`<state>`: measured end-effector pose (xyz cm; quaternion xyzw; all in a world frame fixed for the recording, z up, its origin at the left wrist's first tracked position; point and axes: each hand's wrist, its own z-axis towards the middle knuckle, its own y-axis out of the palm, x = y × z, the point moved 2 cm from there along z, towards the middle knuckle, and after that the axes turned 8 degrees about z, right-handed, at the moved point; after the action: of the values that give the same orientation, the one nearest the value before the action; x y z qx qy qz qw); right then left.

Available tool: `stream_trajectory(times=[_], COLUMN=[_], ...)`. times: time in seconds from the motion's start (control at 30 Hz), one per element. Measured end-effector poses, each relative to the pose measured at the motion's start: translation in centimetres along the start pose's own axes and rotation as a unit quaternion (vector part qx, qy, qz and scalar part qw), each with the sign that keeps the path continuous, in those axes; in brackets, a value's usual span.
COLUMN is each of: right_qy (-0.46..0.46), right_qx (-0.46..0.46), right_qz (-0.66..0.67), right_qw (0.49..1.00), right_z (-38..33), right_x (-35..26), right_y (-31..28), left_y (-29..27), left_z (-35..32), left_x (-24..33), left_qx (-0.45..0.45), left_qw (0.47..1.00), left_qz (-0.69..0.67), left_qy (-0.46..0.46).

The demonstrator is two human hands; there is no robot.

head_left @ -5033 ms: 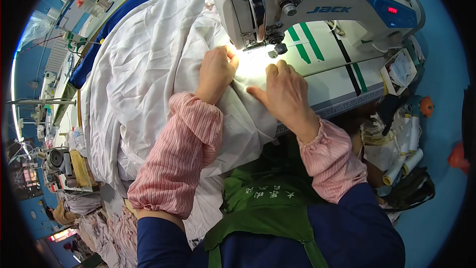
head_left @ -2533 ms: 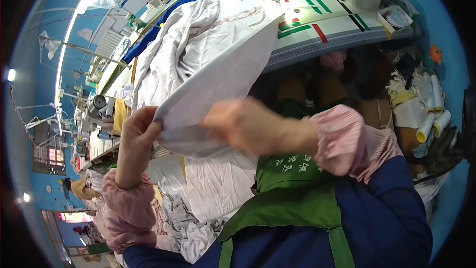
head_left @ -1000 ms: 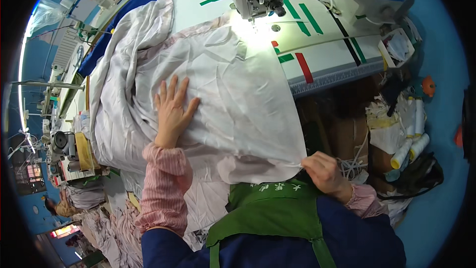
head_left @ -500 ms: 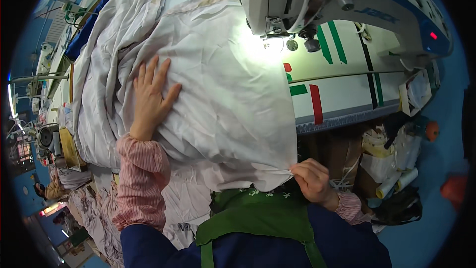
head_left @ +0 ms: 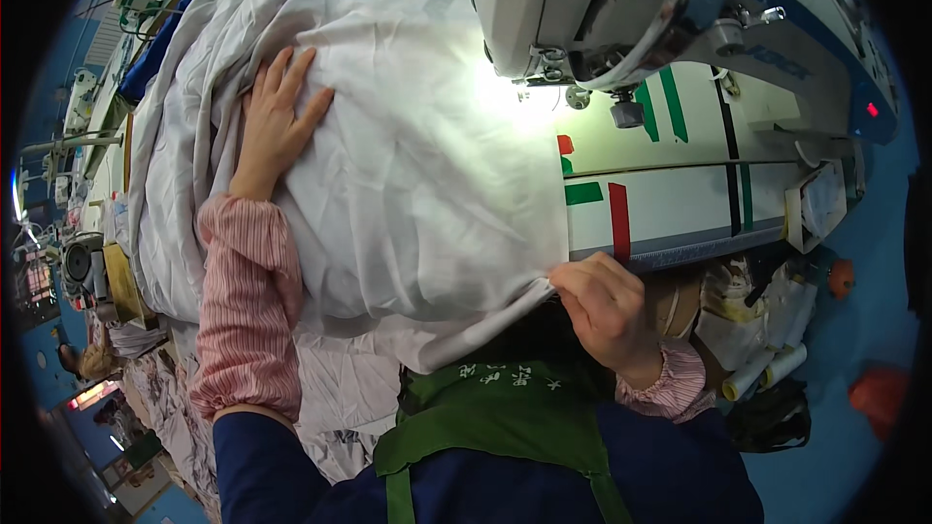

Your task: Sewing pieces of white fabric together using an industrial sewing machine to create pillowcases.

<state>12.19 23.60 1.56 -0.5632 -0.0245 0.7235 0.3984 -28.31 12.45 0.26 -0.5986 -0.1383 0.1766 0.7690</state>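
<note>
The white cloth lies between the two hands, spread over the tabletop, with its near part hanging toward the green apron. The left hand rests flat on it, fingers spread, just beside bunched folds on that hand's outer side. The right hand pinches the near right corner between thumb and fingers, close to the ruler strip along the front edge. The head of the sewing machine stands beyond the right hand; glare hides the needle area, so whether the cloth is caught there cannot be told. Principal risk, in judgement: uneven tension. A hard pull by the right hand against a light left palm could skew the cloth or draw a crease between the hands. Second, the folds beside the left hand could slide inward and double under the flat layer if that palm shifts. Third, the rolled edge running leftward from the right hand could twist, its pinch covering only the corner. Fourth, the thin-looking cloth could slip from that small grip, letting the near edge drop toward the apron.
</note>
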Motion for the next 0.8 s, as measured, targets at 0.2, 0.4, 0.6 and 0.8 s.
stream_trajectory(times=[0.2, 0.4, 0.6, 0.8], right_qy=[0.023, 0.027, 0.054, 0.034], right_qx=[0.005, 0.002, -0.017, -0.048], right_qz=[-0.018, 0.010, 0.034, -0.042], right_qw=[1.000, 1.000, 0.998, 0.997], right_z=[3.6, 7.1, 9.8, 11.1], right_x=[0.7, 2.7, 4.8, 8.6], right_y=[-0.8, -1.2, -1.2, -0.8], left_y=[1.0, 2.0, 2.9, 4.2], left_z=[3.2, 6.4, 9.6, 12.9], left_x=[-1.5, -2.8, -4.5, -7.0], left_qx=[0.025, 0.021, 0.034, 0.038], left_qw=[1.000, 0.999, 0.999, 0.998], left_qz=[-0.002, 0.007, 0.007, 0.008], left_qy=[-0.006, -0.032, -0.037, -0.051])
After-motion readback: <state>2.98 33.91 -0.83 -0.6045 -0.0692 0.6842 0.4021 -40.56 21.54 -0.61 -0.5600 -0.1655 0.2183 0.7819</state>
